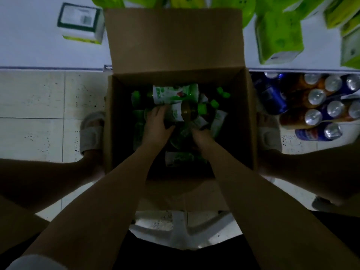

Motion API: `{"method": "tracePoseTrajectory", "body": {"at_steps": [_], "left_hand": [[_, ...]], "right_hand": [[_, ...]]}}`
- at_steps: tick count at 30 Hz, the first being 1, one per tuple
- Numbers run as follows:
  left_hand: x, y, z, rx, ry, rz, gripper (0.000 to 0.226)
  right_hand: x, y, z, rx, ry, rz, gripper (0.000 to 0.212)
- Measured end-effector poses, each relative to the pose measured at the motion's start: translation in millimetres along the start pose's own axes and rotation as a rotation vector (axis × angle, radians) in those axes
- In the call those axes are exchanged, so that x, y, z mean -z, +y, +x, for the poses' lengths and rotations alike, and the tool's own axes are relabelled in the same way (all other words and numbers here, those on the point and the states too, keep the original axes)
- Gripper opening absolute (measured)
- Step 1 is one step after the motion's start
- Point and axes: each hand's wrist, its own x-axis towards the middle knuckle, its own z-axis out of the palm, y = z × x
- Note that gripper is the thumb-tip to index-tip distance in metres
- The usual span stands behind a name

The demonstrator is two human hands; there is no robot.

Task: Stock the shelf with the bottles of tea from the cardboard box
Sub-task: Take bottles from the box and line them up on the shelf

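An open cardboard box [175, 41] stands on the floor between my feet, its far flap raised. Inside lie several tea bottles with green caps and white-green labels, jumbled in shadow. One bottle [175, 93] lies crosswise near the far wall. My left hand [157, 123] is down in the box, fingers wrapped on a tea bottle [178, 114] lying on its side. My right hand [202, 138] reaches into the pile beside it, fingers curled around another bottle whose body is mostly hidden. The white shelf [39, 53] runs across the top of the view.
Green packages [278, 38] stand on the shelf at right, and a green-white box [80, 23] at left. Drink cans [315, 106] in blue and orange are packed on the floor right of the box. My sandalled foot [91, 131] is left of the box.
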Motion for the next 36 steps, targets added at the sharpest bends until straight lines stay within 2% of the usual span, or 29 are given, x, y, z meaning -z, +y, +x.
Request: {"method": "tracePoseTrajectory", "body": {"at_steps": [8,13,18,22,25,26,28,29,31,33,34,36], "left_hand": [[-18,4,26,0.078,-0.001,0.239,0.060],[-18,7,27,0.099,-0.014,0.318,0.057],[-6,2,26,-0.014,-0.044,0.325,0.057],[5,0,12,-0.080,-0.038,0.166,0.056],[13,1,-12,-0.030,-0.031,-0.061,0.056],[16,2,-21,0.007,-0.034,-0.159,0.055],[24,6,-37,0.076,-0.035,-0.317,0.054],[29,9,-43,0.103,-0.026,-0.364,0.054],[37,15,-50,0.147,-0.013,-0.446,0.056],[49,25,-56,0.155,-0.018,-0.530,0.058],[56,31,-58,0.148,-0.020,-0.578,0.059],[73,44,-63,0.116,-0.011,-0.658,0.063]], "right_hand": [[-17,-6,25,-0.026,0.077,0.075,0.054],[-18,-2,24,0.042,0.157,0.095,0.038],[-9,-5,7,0.084,0.141,0.106,0.036],[0,-12,-16,0.154,0.129,0.100,0.038],[10,-17,-35,0.186,0.141,0.072,0.032],[13,-17,-42,0.197,0.152,0.061,0.036],[18,-17,-57,0.245,0.156,0.051,0.056],[20,-18,-65,0.268,0.150,0.063,0.057],[23,-22,-87,0.307,0.126,0.118,0.034],[27,-27,-105,0.325,0.073,0.179,0.028],[28,-30,-115,0.336,0.038,0.192,0.033],[30,-38,-133,0.365,-0.033,0.190,0.056]]}}
